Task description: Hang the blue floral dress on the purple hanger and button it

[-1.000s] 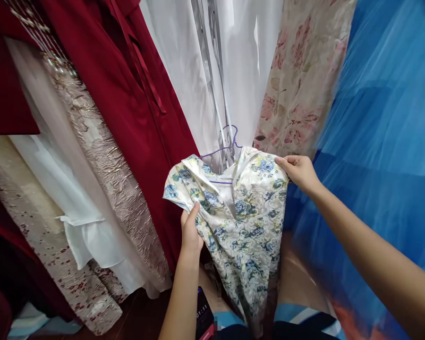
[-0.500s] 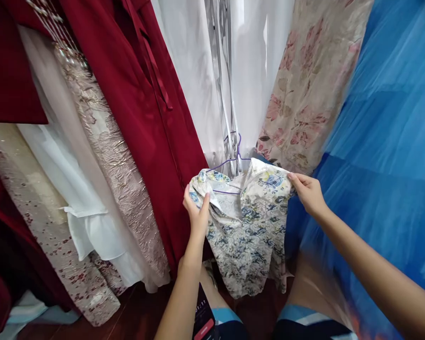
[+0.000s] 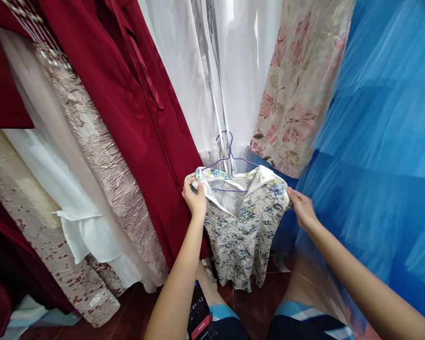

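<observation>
A short floral blouse [image 3: 246,226], white with blue and yellow flowers, hangs spread out in front of me on a purple wire hanger [image 3: 231,152]. Its collar lies open, and the hanger's lower bar shows through the neckline. My left hand [image 3: 195,198] pinches the shoulder on the left side, thumb on the front of the cloth. At the opposite shoulder edge, my right hand [image 3: 301,204] grips the fabric between thumb and fingers. The hanger's hook stands in front of grey ribbons [image 3: 212,80].
Long dresses surround the blouse: a dark red one [image 3: 127,118] at left, a white one [image 3: 177,56] behind, a pink-flowered one [image 3: 293,104] and a blue tulle one [image 3: 382,156] at right. A phone [image 3: 199,311] rests by my thigh above the dark red tiled floor [image 3: 134,311].
The blouse's shoulders are now spread wider and more level, with the collar opened out. The hanger has shifted slightly left in view, and my left thumb has moved onto the shoulder cloth.
</observation>
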Motion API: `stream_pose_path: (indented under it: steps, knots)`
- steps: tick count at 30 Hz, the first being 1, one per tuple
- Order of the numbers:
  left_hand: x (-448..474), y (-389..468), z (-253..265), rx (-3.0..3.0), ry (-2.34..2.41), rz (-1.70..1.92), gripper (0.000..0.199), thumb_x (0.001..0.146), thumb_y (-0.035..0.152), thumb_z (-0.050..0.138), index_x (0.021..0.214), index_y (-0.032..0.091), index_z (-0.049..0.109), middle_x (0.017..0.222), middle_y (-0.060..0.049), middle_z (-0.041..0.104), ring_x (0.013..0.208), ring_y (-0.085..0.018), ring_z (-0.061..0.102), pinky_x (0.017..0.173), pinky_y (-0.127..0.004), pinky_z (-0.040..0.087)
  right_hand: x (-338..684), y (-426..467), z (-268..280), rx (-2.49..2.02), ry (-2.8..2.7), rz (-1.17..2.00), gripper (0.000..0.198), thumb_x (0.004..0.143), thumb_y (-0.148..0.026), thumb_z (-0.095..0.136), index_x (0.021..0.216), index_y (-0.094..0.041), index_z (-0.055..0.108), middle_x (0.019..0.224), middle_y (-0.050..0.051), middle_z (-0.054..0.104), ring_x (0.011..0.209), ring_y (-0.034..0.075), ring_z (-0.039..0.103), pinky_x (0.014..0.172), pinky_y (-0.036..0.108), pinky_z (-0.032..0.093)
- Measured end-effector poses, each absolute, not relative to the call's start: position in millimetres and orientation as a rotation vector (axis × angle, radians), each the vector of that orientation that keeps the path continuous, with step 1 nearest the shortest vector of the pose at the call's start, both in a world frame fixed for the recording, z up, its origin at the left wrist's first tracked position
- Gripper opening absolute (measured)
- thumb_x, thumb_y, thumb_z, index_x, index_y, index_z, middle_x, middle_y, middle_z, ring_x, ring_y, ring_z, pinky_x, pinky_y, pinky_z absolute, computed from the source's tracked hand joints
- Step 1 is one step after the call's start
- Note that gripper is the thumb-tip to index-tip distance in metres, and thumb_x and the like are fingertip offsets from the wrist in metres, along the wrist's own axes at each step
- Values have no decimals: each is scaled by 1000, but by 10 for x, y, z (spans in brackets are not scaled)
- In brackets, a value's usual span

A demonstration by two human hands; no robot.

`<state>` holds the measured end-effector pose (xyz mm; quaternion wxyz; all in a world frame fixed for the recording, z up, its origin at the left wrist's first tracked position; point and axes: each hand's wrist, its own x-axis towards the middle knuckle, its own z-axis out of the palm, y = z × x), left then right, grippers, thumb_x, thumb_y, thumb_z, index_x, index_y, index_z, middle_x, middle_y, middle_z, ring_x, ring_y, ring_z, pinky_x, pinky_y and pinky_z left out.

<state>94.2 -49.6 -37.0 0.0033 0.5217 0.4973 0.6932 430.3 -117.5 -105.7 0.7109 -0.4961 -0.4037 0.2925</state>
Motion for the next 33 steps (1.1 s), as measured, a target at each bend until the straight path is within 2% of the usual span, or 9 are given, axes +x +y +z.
stream_pose_path:
  steps: [2, 6, 9, 13, 16, 18, 22, 26, 33]
  knots:
    - [955, -523, -328, 1693, 1569, 2137, 29, 81, 20, 66, 110, 21, 63, 108, -8, 68, 104, -23, 61, 99, -38, 43, 4274, -1197, -1103, -1125, -891, 589, 48, 78, -61, 68, 90, -15, 76, 87, 7, 74, 81, 24, 64, 73, 33, 49]
    - [1085, -641, -213, 1804, 1487, 2177, 20, 82, 19, 65, 102, 20, 65, 104, -6, 69, 98, -22, 62, 94, -35, 46, 4021, -1440, -1319, -1215, -869, 231, 46, 83, -50, 66, 115, -18, 65, 116, 10, 65, 98, 25, 57, 85, 36, 45]
    - [1312, -788, -153, 1963, 1191, 2108, 14, 85, 16, 59, 98, 19, 64, 99, -5, 68, 95, -20, 63, 90, -32, 48, 3652, -1634, -1595, -1263, -1085, 87, 32, 89, -43, 60, 110, -20, 59, 109, 9, 62, 102, 25, 56, 92, 38, 44]
    - [1571, -943, -155, 2122, 1017, 1941, 11, 89, 17, 58, 98, 19, 64, 98, -5, 67, 98, -20, 63, 92, -33, 48, 3238, -1512, -1939, -1468, -1474, 406, 34, 91, -45, 53, 112, -19, 55, 107, 10, 64, 97, 25, 61, 89, 37, 47]
    - [1597, -991, -229, 2067, 974, 1921, 23, 91, 20, 58, 114, 21, 61, 112, -7, 66, 107, -21, 62, 97, -36, 47, 3144, -1173, -2053, -1597, -1469, 477, 40, 89, -45, 54, 115, -14, 53, 102, 13, 66, 84, 25, 65, 77, 35, 50]
    - [1564, -1013, -320, 1996, 929, 1908, 36, 92, 21, 58, 127, 22, 55, 125, -9, 61, 115, -22, 60, 102, -38, 45, 3144, -947, -2055, -1646, -1479, 480, 38, 90, -42, 54, 113, -13, 53, 102, 14, 66, 88, 26, 65, 77, 33, 48]
    - [1525, -1074, -600, 1821, 898, 1929, 48, 92, 23, 59, 138, 24, 45, 134, -12, 56, 121, -24, 58, 106, -41, 44, 3124, -645, -1992, -1720, -1521, 467, 26, 90, -35, 56, 104, -14, 58, 103, 15, 68, 97, 26, 65, 79, 29, 45]
    - [1560, -1145, -961, 1657, 879, 1901, 51, 92, 20, 56, 139, 24, 38, 133, -14, 57, 120, -24, 59, 105, -45, 44, 3055, -470, -1948, -1796, -1519, 470, 20, 91, -33, 56, 97, -15, 61, 90, 13, 71, 88, 25, 67, 71, 28, 42]
    - [1512, -1251, -1593, 1590, 1120, 1598, 44, 89, 15, 49, 131, 23, 41, 133, -14, 55, 118, -21, 60, 102, -40, 47, 3024, -453, -1939, -1752, -1503, 489, 15, 90, -26, 53, 86, -16, 63, 82, 12, 71, 82, 24, 66, 66, 27, 39]
